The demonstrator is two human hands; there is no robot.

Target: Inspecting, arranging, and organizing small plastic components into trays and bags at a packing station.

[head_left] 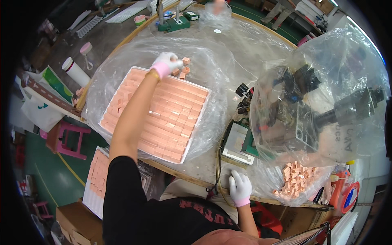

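Note:
A white tray (196, 130) filled with rows of small peach-pink blocks (169, 124) lies on clear plastic sheeting on the table. My left arm reaches across it. At the tray's far edge my left hand (165, 64), in a white glove with a pink cuff, has its fingers bent together beside several loose blocks (183, 75); what they hold, if anything, is too small to make out. My right hand (240, 188), gloved alike, rests at the table's near edge, its fingers loosely apart and nothing in it.
A plastic-wrapped machine (296, 118) stands on the right, with a heap of pink blocks (296, 177) in plastic before it. A flat metal plate (239, 143) lies beside cables. At the back is a green-based stand (174, 24). Left are a white tumbler (76, 71) and a pink stool (73, 139).

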